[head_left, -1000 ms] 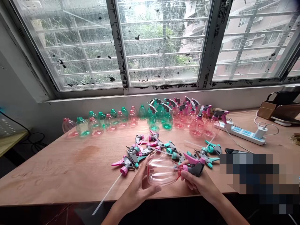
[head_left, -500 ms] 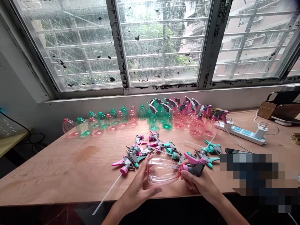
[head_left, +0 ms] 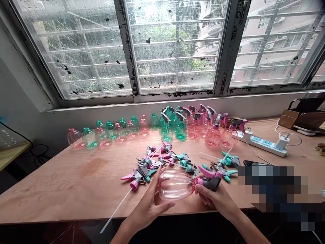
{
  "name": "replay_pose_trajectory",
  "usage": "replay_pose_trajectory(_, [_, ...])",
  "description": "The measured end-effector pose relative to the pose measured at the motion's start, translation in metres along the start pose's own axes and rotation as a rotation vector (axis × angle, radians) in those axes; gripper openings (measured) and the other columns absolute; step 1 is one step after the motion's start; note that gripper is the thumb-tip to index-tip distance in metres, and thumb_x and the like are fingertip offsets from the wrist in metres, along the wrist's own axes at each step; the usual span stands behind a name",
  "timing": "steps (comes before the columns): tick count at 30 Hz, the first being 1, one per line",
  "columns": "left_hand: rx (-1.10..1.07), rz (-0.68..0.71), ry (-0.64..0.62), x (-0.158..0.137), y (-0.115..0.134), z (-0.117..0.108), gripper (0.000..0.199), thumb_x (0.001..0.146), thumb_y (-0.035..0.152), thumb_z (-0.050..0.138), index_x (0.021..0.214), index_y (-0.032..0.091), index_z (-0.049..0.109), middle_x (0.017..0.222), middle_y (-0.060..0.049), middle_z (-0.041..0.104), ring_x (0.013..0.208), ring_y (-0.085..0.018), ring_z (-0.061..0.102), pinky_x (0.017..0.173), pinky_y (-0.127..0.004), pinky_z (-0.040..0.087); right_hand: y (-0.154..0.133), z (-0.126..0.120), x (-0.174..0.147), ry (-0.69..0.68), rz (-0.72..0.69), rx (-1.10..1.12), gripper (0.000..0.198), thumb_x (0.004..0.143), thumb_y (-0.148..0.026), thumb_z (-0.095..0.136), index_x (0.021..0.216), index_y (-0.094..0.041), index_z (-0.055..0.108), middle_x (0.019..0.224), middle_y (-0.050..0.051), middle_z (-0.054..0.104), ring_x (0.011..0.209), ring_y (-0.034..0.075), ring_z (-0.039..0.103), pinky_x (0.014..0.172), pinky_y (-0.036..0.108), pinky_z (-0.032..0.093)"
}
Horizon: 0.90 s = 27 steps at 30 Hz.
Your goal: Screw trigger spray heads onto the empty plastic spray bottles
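A clear pink spray bottle (head_left: 175, 184) lies sideways between my hands, over the front of the table. My left hand (head_left: 154, 200) is wrapped around its base end. At the neck, my right hand (head_left: 209, 195) grips the pink collar of a grey and pink trigger sprayer (head_left: 212, 178), whose head points right and whose tube runs inside the bottle. Just beyond lies a pile of loose trigger sprayers (head_left: 162, 159) in pink, teal and grey. One pink-collared sprayer (head_left: 134, 183) rests left of my left hand, its long tube reaching past the table edge.
Bottles without sprayers (head_left: 118, 132), pink and green, stand at the back left. Bottles with sprayers fitted (head_left: 194, 128) stand at the back centre. A white power strip (head_left: 264, 144), a dark phone (head_left: 256, 163) and a brown box (head_left: 291, 115) are on the right. The window wall bounds the table (head_left: 63, 179).
Almost nothing differs. Both hands still hold the bottle and sprayer in nearly the same place, and the view has shifted very slightly.
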State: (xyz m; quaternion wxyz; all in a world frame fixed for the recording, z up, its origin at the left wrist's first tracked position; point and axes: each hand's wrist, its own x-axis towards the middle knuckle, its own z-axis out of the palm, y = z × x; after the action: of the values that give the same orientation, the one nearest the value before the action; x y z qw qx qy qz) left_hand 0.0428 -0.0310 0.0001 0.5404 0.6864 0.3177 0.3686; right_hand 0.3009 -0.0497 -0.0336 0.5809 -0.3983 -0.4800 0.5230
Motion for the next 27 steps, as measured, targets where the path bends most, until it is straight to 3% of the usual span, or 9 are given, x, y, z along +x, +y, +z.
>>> replay_pose_trajectory(4, [0.001, 0.018, -0.009, 0.0008, -0.0008, -0.0001, 0.099, 0.090, 0.038, 0.073, 0.160, 0.042, 0.003, 0.170, -0.009, 0.015, 0.136, -0.032, 0.051, 0.118, -0.050, 0.037, 0.0002, -0.0003, 0.0008, -0.003, -0.011, 0.022, 0.038, 0.081, -0.050, 0.081, 0.097, -0.020, 0.063, 0.065, -0.001, 0.066, 0.042, 0.008, 0.046, 0.040, 0.020, 0.032])
replay_pose_trajectory(7, [-0.045, -0.024, -0.025, -0.0008, 0.0018, -0.0008, 0.114, 0.082, 0.041, 0.082, 0.160, 0.040, -0.001, 0.169, -0.010, 0.017, 0.139, -0.034, 0.047, 0.117, -0.048, 0.038, 0.0014, -0.0026, -0.0001, -0.024, 0.002, -0.024, 0.037, 0.083, -0.049, 0.080, 0.097, -0.018, 0.065, 0.060, -0.002, 0.061, 0.043, 0.008, 0.044, 0.040, 0.020, 0.028])
replay_pose_trajectory(11, [-0.088, -0.074, -0.042, -0.0037, 0.0031, -0.0026, 0.104, 0.085, 0.057, 0.072, 0.162, 0.033, 0.007, 0.169, -0.012, 0.017, 0.144, -0.036, 0.040, 0.117, -0.048, 0.037, 0.0031, -0.0056, -0.0005, -0.059, 0.016, -0.084, 0.036, 0.085, -0.050, 0.077, 0.100, -0.018, 0.066, 0.053, -0.004, 0.057, 0.043, 0.008, 0.042, 0.041, 0.020, 0.024])
replay_pose_trajectory(19, [0.005, 0.001, -0.041, -0.0018, -0.0005, -0.0019, 0.103, 0.091, 0.040, 0.072, 0.160, 0.040, -0.004, 0.159, -0.011, 0.038, 0.133, -0.027, 0.051, 0.115, -0.043, 0.040, 0.0034, -0.0042, 0.0023, -0.008, -0.006, -0.020, 0.035, 0.083, -0.048, 0.079, 0.095, -0.019, 0.062, 0.067, 0.001, 0.068, 0.043, 0.010, 0.051, 0.038, 0.019, 0.027])
replay_pose_trajectory(21, [-0.006, -0.010, -0.029, -0.0020, -0.0014, -0.0023, 0.106, 0.088, 0.042, 0.075, 0.160, 0.040, -0.004, 0.161, -0.010, 0.034, 0.137, -0.029, 0.047, 0.116, -0.043, 0.038, 0.0036, -0.0043, 0.0015, -0.009, -0.005, -0.023, 0.038, 0.083, -0.048, 0.080, 0.099, -0.019, 0.062, 0.068, 0.001, 0.068, 0.044, 0.010, 0.050, 0.039, 0.019, 0.027])
replay_pose_trajectory(24, [-0.074, -0.027, -0.031, -0.0029, -0.0025, -0.0036, 0.103, 0.086, 0.048, 0.075, 0.161, 0.039, 0.005, 0.170, -0.007, 0.016, 0.147, -0.032, 0.034, 0.122, -0.045, 0.032, 0.0037, -0.0045, -0.0001, -0.031, 0.003, -0.044, 0.039, 0.083, -0.049, 0.080, 0.101, -0.018, 0.063, 0.059, -0.003, 0.063, 0.043, 0.008, 0.045, 0.041, 0.019, 0.026])
replay_pose_trajectory(27, [-0.104, -0.027, -0.042, -0.0037, -0.0026, -0.0038, 0.097, 0.088, 0.046, 0.074, 0.160, 0.040, 0.010, 0.171, -0.005, 0.014, 0.152, -0.033, 0.026, 0.123, -0.046, 0.030, 0.0035, -0.0047, -0.0001, -0.050, 0.004, -0.053, 0.038, 0.084, -0.049, 0.078, 0.100, -0.018, 0.064, 0.051, -0.006, 0.057, 0.040, 0.007, 0.043, 0.041, 0.019, 0.027])
